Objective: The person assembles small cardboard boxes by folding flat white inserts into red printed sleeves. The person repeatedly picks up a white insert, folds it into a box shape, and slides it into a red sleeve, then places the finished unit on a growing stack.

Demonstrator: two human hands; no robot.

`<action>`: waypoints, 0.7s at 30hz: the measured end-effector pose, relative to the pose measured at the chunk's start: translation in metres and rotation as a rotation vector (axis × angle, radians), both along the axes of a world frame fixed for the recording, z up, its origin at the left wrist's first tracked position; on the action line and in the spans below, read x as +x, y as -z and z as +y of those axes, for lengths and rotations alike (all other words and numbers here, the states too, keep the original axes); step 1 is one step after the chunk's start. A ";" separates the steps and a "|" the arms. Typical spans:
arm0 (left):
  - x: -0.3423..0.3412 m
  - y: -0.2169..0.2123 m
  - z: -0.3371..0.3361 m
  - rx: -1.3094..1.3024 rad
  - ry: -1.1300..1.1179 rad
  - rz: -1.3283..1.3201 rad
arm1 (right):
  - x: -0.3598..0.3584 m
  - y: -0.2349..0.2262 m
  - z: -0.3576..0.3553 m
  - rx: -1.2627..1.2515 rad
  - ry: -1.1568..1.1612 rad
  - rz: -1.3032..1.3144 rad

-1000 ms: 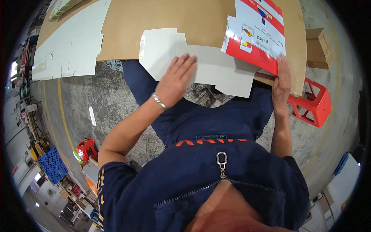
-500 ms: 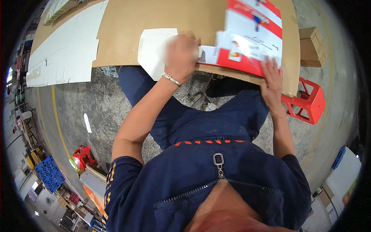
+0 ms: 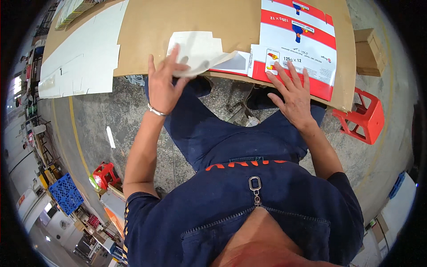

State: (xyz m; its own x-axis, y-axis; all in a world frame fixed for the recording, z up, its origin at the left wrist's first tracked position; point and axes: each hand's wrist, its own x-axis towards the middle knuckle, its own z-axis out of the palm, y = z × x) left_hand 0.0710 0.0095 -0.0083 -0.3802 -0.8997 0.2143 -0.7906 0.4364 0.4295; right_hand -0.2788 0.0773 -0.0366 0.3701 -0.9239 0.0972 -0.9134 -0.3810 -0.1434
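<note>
A red and white printed carton blank [image 3: 311, 66] lies flat at the right of the cardboard-covered table [image 3: 187, 15], near its front edge. My right hand [image 3: 291, 98] rests on its lower part with the fingers spread and holds nothing. Left of the print, a plain white card panel [image 3: 195, 46] curls up along its near edge, and a narrow strip with a grey patch [image 3: 235, 62] shows between them. My left hand [image 3: 164, 84] is at the panel's left side, fingers apart and pointing away from me. Whether its fingertips touch the panel cannot be made out.
Plain white blanks [image 3: 84, 53] lie at the table's left, with a bundled stack [image 3: 75, 15] behind them. Beyond the right edge are a brown cardboard box [image 3: 369, 53] and a red plastic stool [image 3: 364, 118]. A white scrap [image 3: 110, 137] lies on the floor.
My left hand has moved left off the panel's right side and opened. The printed blank has settled flat, and my right hand has shifted left onto it. The white panel's near edge has lifted.
</note>
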 end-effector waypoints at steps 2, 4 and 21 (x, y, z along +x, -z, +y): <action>-0.001 0.020 -0.007 -0.068 -0.168 0.188 | 0.001 0.002 0.002 0.006 -0.002 -0.014; -0.036 0.024 -0.013 -0.007 -0.433 0.776 | 0.002 0.001 0.000 0.008 -0.006 -0.028; -0.088 0.045 -0.039 -0.190 0.376 -0.081 | -0.027 -0.022 -0.028 -0.003 -0.152 -0.038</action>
